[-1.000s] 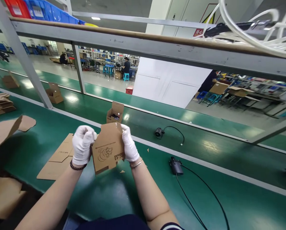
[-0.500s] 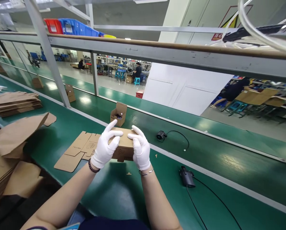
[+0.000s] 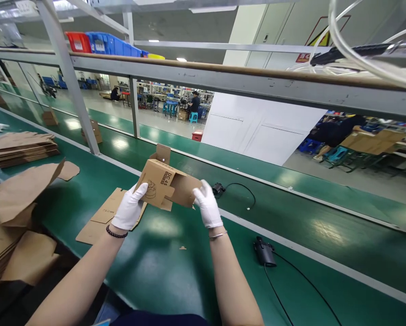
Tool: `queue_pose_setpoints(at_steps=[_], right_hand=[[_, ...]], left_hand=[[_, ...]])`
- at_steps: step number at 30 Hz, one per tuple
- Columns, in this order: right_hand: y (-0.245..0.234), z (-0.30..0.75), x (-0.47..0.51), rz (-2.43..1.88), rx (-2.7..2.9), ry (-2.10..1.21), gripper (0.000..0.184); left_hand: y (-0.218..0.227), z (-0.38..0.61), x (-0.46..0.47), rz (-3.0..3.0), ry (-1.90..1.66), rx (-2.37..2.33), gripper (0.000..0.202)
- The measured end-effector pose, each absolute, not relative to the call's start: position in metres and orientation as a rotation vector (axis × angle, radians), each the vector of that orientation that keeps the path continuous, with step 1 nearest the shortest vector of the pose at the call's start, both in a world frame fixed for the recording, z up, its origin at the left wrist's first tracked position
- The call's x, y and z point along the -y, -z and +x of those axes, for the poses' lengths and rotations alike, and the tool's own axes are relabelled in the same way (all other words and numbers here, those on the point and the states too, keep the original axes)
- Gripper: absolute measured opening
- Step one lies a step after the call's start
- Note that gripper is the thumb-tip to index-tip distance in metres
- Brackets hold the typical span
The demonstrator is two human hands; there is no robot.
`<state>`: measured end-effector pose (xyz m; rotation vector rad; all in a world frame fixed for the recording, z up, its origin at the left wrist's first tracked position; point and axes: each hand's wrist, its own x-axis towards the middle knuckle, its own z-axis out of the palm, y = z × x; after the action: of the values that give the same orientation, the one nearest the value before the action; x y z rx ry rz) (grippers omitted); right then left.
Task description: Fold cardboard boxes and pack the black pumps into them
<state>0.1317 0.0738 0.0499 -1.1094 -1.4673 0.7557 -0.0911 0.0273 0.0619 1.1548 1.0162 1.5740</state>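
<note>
Open box tilted above the green bench

The left hand pinches the box at its left edge, thumb on the printed face, the other fingers mostly hidden behind. The right hand grips the outer end of the box's flap, which stretches rightward. The box sits between the two hands, touching both. Flat cardboard lies on the bench, partly behind the left hand; a second box stands beyond; a black device rests to the right.
</note>
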Motion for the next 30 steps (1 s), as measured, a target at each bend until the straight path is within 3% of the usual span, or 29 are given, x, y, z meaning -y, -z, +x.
queue_pose_setpoints(at_steps=[2,6,9,11,14,17,19,22,26,30], right_hand=[[-0.046,0.134,-0.076,-1.186,1.589,-0.75,0.037],[-0.041,0.127,-0.072,-1.409,1.753,-0.315,0.02],[-0.036,0.117,-0.075,-1.404,1.976,-0.192,0.017],[-0.032,0.117,-0.088,-1.468,2.117,-0.319,0.028],[-0.024,0.128,-0.128,-1.672,2.162,-0.521,0.046],[-0.014,0.14,-0.177,-1.971,1.957,-0.475,0.064],[-0.007,0.141,-0.204,-2.137,1.81,-0.436,0.074],[0.002,0.137,-0.228,-2.199,1.7,-0.41,0.061],[0.008,0.14,-0.238,-2.067,1.664,-0.386,0.039],[0.001,0.159,-0.223,-1.849,1.652,-0.363,0.052]], left_hand=[[-0.055,-0.094,-0.031,1.152,-1.588,-1.075,0.069],[-0.04,-0.093,-0.038,1.727,-1.524,-1.624,0.091],[-0.019,-0.09,-0.045,2.046,-1.118,-1.689,0.059],[-0.002,-0.091,-0.051,1.976,-0.987,-1.79,0.044],[0.017,-0.097,-0.06,1.854,-1.01,-1.993,0.048],[0.017,-0.096,-0.06,1.854,-1.264,-2.057,0.061],[0.01,-0.085,-0.052,1.879,-1.513,-2.004,0.065],[0.007,-0.058,-0.033,2.007,-1.659,-1.714,0.055],[0.015,-0.024,-0.019,1.965,-1.388,-1.371,0.042],[0.004,0.0,-0.03,1.366,-1.23,-1.14,0.054]])
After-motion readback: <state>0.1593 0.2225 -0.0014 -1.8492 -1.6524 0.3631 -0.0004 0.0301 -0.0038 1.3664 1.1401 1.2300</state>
